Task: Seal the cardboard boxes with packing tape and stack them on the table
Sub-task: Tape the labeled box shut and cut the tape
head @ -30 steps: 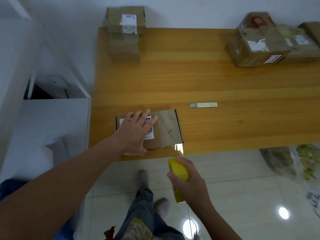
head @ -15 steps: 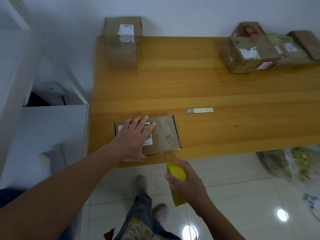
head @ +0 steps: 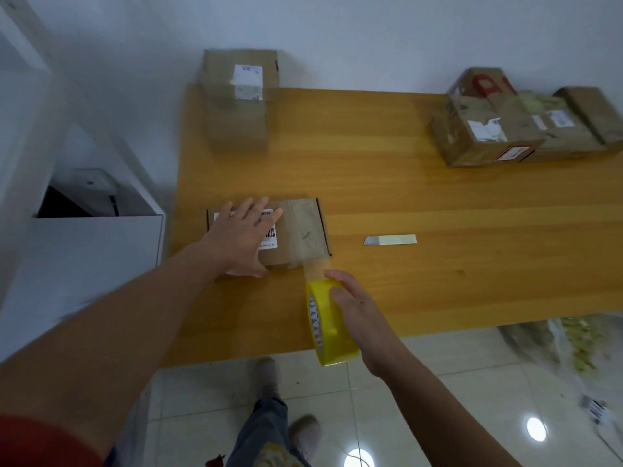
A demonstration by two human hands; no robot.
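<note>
A flat cardboard box (head: 303, 230) with a barcode label lies near the front left of the wooden table (head: 421, 203). My left hand (head: 241, 235) presses flat on its top, fingers spread. My right hand (head: 350, 298) grips a yellow roll of packing tape (head: 328, 326) just in front of the box. A clear strip of tape (head: 315, 267) runs from the roll up onto the box's right part. A stack of two sealed boxes (head: 239, 102) stands at the table's back left corner.
A utility blade (head: 390, 240) lies on the table right of the box. Several worn boxes (head: 515, 126) sit at the back right. A white cabinet (head: 87, 251) stands left of the table. A plastic bag (head: 569, 345) lies on the floor at right.
The view has moved closer to the table. My right hand with the roll has come up from below the table edge to over the tabletop, with tape now stretched to the box.
</note>
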